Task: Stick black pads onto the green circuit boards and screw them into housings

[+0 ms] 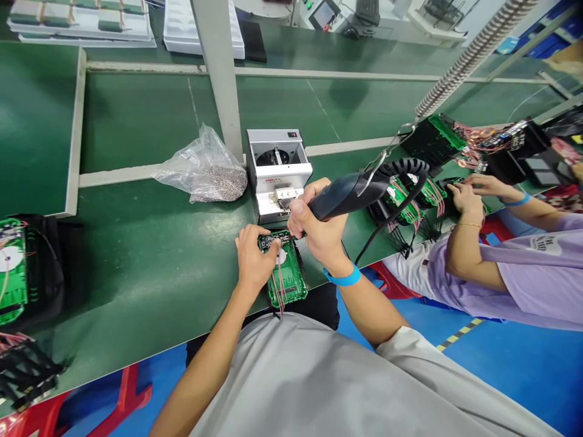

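At the frame's centre, a green circuit board [286, 276] with red wires and a white disc lies on the green bench. The left hand [252, 258] pins its upper-left edge; the right hand [316, 227] grips a dark electric screwdriver [348, 193] above it.

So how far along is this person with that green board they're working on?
Midway, it seems. The green circuit board already sits in its black housing with red wires attached. In hand: the left hand steadies it while the right hand grips an electric screwdriver at the board's top edge, beside the white screw feeder. How many screws are in cannot be seen. More boards wait at the left.
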The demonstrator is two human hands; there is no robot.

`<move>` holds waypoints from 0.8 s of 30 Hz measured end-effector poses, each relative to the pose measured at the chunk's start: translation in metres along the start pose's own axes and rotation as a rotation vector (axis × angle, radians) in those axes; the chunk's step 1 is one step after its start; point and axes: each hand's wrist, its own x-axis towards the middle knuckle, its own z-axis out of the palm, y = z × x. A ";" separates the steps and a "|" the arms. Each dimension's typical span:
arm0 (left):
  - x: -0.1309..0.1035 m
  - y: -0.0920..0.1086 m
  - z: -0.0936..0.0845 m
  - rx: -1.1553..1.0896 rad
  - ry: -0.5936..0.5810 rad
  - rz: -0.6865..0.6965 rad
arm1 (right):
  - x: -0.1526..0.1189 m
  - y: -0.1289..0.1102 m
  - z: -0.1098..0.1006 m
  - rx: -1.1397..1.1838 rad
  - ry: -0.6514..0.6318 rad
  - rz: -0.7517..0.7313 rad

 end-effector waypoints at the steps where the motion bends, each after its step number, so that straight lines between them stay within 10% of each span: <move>1: 0.000 0.000 0.000 0.002 -0.002 0.000 | 0.000 0.000 0.000 0.008 -0.004 -0.008; 24: -0.001 0.002 -0.002 0.013 -0.009 -0.018 | -0.002 0.008 -0.001 -0.038 -0.005 -0.028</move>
